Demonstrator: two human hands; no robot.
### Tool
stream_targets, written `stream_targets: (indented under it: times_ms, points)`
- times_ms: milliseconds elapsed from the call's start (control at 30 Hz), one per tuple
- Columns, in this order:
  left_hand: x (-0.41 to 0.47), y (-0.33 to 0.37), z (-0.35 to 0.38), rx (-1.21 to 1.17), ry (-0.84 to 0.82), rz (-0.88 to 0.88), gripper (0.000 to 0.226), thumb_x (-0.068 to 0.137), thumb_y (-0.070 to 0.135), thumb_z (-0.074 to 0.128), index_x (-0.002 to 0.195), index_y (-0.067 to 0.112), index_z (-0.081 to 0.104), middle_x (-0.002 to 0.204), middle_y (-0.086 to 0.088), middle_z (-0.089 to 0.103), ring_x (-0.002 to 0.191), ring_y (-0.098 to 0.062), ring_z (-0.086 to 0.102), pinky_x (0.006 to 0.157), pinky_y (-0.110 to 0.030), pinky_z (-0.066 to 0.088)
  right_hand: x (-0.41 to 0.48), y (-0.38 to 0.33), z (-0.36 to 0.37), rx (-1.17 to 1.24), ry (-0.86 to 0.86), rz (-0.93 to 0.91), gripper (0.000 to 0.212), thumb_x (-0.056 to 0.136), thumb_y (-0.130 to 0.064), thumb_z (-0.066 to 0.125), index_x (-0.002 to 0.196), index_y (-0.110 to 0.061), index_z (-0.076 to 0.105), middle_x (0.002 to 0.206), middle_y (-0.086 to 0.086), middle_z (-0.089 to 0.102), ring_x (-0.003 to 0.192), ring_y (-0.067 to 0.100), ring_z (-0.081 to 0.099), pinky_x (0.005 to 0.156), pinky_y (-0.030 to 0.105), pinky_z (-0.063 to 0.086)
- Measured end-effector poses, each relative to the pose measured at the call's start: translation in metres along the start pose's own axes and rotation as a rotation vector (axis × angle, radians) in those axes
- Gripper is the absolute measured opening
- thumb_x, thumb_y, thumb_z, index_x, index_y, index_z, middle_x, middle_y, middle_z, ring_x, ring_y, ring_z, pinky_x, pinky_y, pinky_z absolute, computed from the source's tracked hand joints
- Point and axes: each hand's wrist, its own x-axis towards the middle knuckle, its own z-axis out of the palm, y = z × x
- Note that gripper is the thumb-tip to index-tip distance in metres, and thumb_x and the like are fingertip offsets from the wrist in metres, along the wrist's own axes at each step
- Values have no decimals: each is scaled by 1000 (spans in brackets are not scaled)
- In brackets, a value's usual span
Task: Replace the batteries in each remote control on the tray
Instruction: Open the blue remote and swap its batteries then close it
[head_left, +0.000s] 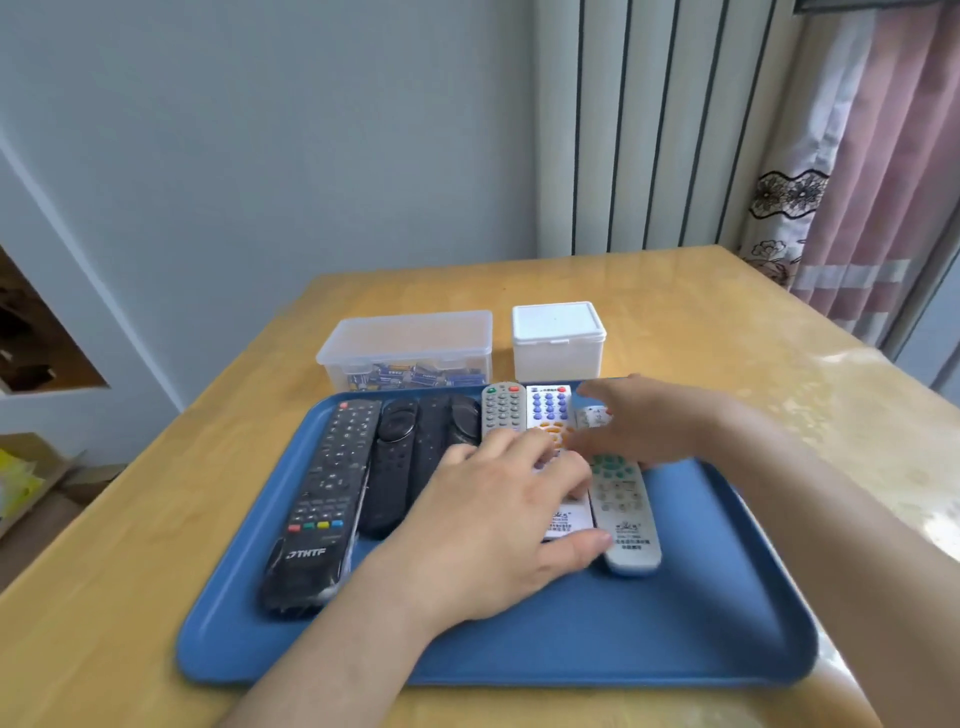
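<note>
A blue tray (571, 634) on the wooden table holds several remotes side by side. From the left lie a long black remote (322, 499), black remotes (395, 467), a grey remote (503, 410), a white remote with blue buttons (548, 405) and a light grey remote (623, 514) at the right. My left hand (498, 525) rests on the white remote, fingers spread over its middle and thumb by its lower end. My right hand (654, 421) reaches in from the right, blurred. Its fingers and thumb curl round the upper part of the light grey remote.
Behind the tray stands a clear lidded box (410, 343) with blue batteries (410, 375) in it. Next to it on the right is a closed white box (558, 338). The table (727, 332) meets a wall at the back and curtains at the right.
</note>
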Motion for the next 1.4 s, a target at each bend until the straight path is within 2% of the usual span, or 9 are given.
stream_targets:
  times_ms: [167, 267, 367, 667, 800, 1067, 1233, 1300, 1400]
  points:
    - [-3, -16, 4, -30, 23, -157, 45, 82, 72, 22, 102, 36, 38, 109, 15, 35, 112, -9, 34, 100, -36, 27, 10, -11, 19, 446, 56, 11, 68, 84, -31, 76, 141, -20, 40, 90, -2, 55, 69, 13, 58, 54, 22, 50]
    - [0, -21, 8, -9, 69, -231, 60, 84, 71, 10, 126, 37, 36, 137, 11, 31, 132, -13, 25, 110, -38, 20, 12, -5, 16, 588, 48, 1, 57, 81, -18, 79, 130, -15, 52, 93, 5, 62, 71, 17, 61, 54, 24, 49]
    - [1, -29, 11, -46, -95, -397, 68, 92, 69, 13, 150, 34, 10, 163, 1, -5, 149, -23, -9, 119, -44, 2, 11, 9, 5, 877, -64, -116, 36, 81, -9, 77, 115, -7, 65, 96, 11, 76, 79, 19, 72, 71, 34, 59]
    - [2, -38, 5, -185, -230, -380, 79, 81, 78, 8, 151, 44, -4, 160, 10, -19, 147, -15, -20, 120, -42, -9, 6, -14, 15, 1800, -188, -71, 26, 100, -36, 45, 106, -12, 56, 73, 6, 52, 58, 17, 49, 55, 29, 49]
    - [-3, -62, -8, 30, 3, -536, 57, 98, 57, 19, 152, 38, 11, 163, 6, -2, 149, -12, -5, 120, -45, -2, 2, -30, 17, 1929, -201, -118, 57, 85, -63, 60, 109, -12, 52, 71, 4, 46, 56, 13, 40, 46, 21, 44]
    - [-12, -82, 6, -27, -238, -630, 73, 89, 72, 9, 153, 39, -5, 162, 4, -16, 148, -15, -15, 119, -49, -8, 1, -45, 30, 1887, -24, -74, 56, 100, -53, 39, 113, -5, 64, 76, 14, 68, 61, 24, 64, 54, 27, 55]
    - [-16, -82, 3, 53, -300, -588, 77, 83, 76, 2, 150, 42, -15, 161, 7, -18, 148, -13, -16, 117, -54, -10, -8, -52, 24, 1944, 45, -7, 38, 96, -45, 55, 97, -8, 58, 56, 11, 61, 51, 24, 62, 54, 29, 58]
    - [-14, -79, -3, 40, -184, -549, 73, 88, 72, 9, 152, 41, -6, 163, 6, -5, 149, -11, -9, 119, -50, -7, -9, -56, 23, 1936, 108, -13, 30, 94, -37, 62, 97, -7, 56, 56, 11, 65, 51, 23, 65, 58, 31, 60]
    - [-6, -62, -15, -299, 435, -503, 42, 98, 48, 31, 129, 31, 53, 132, 7, 59, 127, -14, 49, 108, -38, 34, -12, -64, 20, 1898, 274, -126, 23, 94, -31, 64, 95, -9, 59, 69, 13, 71, 60, 24, 70, 61, 31, 60]
